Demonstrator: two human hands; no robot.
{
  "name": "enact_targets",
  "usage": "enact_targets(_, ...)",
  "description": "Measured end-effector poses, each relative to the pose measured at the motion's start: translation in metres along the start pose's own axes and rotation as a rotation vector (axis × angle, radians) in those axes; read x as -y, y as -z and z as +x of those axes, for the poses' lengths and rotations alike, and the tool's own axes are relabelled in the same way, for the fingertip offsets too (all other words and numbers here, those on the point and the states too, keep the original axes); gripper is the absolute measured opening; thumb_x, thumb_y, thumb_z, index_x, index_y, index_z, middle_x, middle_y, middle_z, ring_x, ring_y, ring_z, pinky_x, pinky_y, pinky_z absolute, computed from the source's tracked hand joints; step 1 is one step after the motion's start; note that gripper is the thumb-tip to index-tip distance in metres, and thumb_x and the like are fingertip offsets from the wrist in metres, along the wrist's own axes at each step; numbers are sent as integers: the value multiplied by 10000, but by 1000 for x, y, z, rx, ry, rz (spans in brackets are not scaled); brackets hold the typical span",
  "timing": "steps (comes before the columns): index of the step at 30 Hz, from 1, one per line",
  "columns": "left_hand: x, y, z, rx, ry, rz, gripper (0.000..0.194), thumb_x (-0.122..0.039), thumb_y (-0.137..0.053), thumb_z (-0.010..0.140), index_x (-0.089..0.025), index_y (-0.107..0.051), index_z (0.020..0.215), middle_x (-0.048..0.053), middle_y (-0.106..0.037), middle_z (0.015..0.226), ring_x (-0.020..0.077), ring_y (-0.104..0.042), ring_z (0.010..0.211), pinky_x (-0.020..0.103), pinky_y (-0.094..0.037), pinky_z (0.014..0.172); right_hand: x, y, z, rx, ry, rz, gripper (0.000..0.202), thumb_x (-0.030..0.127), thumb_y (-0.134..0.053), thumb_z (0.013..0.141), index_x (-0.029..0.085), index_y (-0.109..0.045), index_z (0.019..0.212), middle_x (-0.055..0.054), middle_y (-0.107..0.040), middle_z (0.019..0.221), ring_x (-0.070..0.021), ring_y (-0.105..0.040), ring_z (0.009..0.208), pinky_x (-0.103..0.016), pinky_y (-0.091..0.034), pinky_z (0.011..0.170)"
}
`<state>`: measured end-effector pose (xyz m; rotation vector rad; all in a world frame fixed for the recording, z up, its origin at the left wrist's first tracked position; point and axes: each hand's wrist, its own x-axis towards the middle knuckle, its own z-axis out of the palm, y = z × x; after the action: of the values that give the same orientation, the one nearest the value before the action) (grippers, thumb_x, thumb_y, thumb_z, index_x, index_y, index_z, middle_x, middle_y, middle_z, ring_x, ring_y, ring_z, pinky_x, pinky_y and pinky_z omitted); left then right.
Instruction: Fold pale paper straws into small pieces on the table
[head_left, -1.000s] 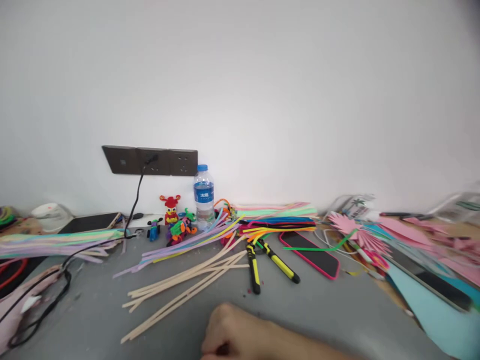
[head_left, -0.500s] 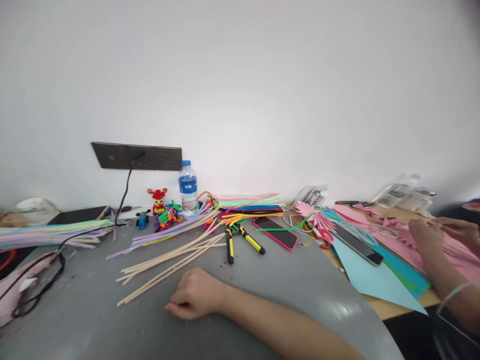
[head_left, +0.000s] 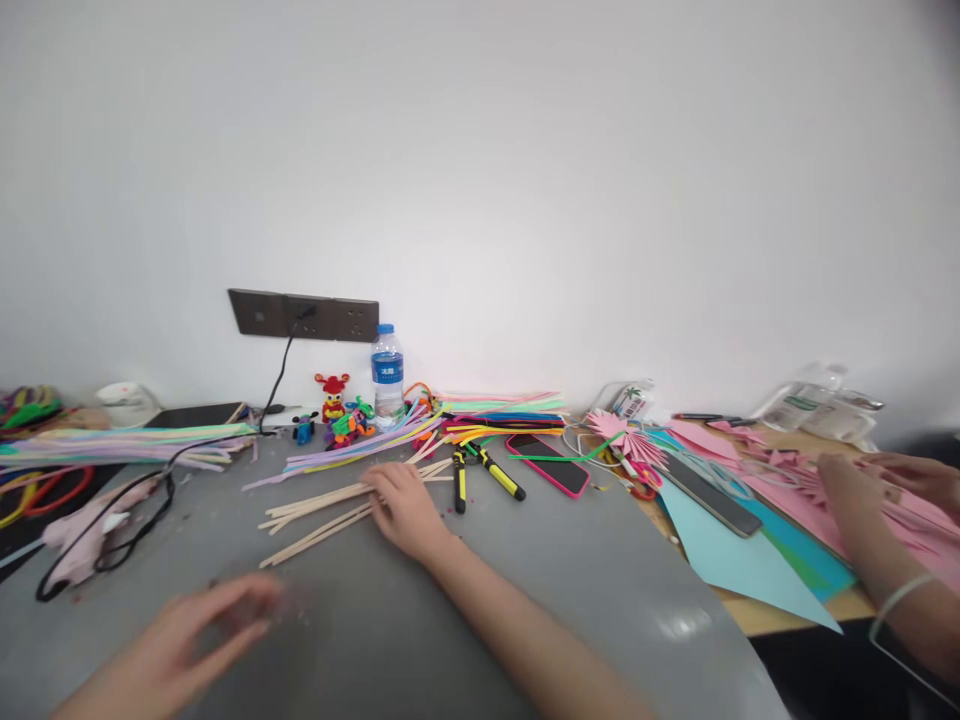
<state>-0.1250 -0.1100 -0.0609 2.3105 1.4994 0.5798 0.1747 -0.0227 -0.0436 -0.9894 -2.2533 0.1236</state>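
right hand (head_left: 406, 508) over beige strips (head_left: 319, 501) — can't tell if gripping; left hand (head_left: 174, 640) half-open, empty — strips loose, seemingly unworked.

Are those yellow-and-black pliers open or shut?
Open: the pliers lie flat with their two handles spread apart in a V.

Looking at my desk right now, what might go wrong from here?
If the right hand drags the sticks, it might nudge the pliers, which lie close to their far ends. The left hand could snag the cable, which lies looped beyond it. The bottle stands close behind the purple strips, so reaching across might knock it.
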Motion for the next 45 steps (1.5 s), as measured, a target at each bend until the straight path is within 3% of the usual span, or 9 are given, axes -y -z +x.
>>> enact_targets(5,-41,-3,104,-35,-133,12,368,-380,-431,909,-256,-594,1214,81,-624,1245,264,-569,1156,399,-436,1006,-22,-1,2,16,-235,-52,321,110,-499,879,181,-571,1183,-87,-646,1086,-213,-539,1070,-400,-303,1022)
enact_targets(9,-66,-16,142,62,-154,110,407,-415,-532,859,-186,-578,1193,135,-612,1189,285,-567,1107,399,-443,949,-27,1,2,97,-214,-49,201,136,-554,884,205,-656,1043,-49,-637,998,-187,-540,981,-383,-300,994)
enact_targets(14,-87,-14,148,309,-160,328,216,-285,-468,896,-141,-606,981,134,-649,974,266,-625,911,357,-472,796,-26,5,0,133,-151,-41,172,119,-550,892,205,-671,978,-31,-631,944,-167,-535,942,-396,-232,1023)
enact_targets(19,-95,-12,143,317,-145,526,227,-95,-422,840,-87,-604,977,223,-640,1046,305,-614,992,365,-462,794,-22,5,-5,120,-38,-82,148,286,-580,897,192,-655,984,-52,-622,949,-181,-513,909,-363,-263,933)
enact_targets(23,-95,0,143,353,-137,478,213,-180,-409,868,-126,-588,971,118,-658,794,237,-626,697,305,-441,626,-17,14,-3,144,9,-185,159,321,-610,870,176,-630,933,-69,-629,938,-202,-503,920,-367,-260,932)
enact_targets(29,-83,46,152,469,-62,-199,302,-467,-466,873,-197,-598,845,6,-521,676,161,-473,588,235,-350,531,-18,66,8,233,-226,17,176,316,-534,915,179,-627,856,0,-597,705,-130,-483,634,-239,-310,635)
enact_targets(33,-73,53,162,632,103,-498,404,-573,-507,833,-192,-628,894,-31,-419,620,118,-364,502,212,-290,462,-34,101,11,340,-234,273,358,325,-419,953,146,-623,720,12,-564,628,-106,-447,569,-221,-318,584)
enact_targets(40,-61,6,181,478,63,-394,377,-548,-590,761,-172,-614,784,18,-604,676,139,-544,477,222,-366,451,-57,100,6,261,-392,188,165,160,-525,839,134,-687,851,-54,-688,840,-149,-609,762,-239,-416,695)
enact_targets(45,-61,2,195,321,-108,-240,256,-418,-591,767,-182,-674,821,44,-682,788,202,-634,724,250,-436,615,-48,79,16,343,-463,-105,196,184,-614,814,198,-689,994,-31,-722,902,-168,-631,900,-286,-393,834)
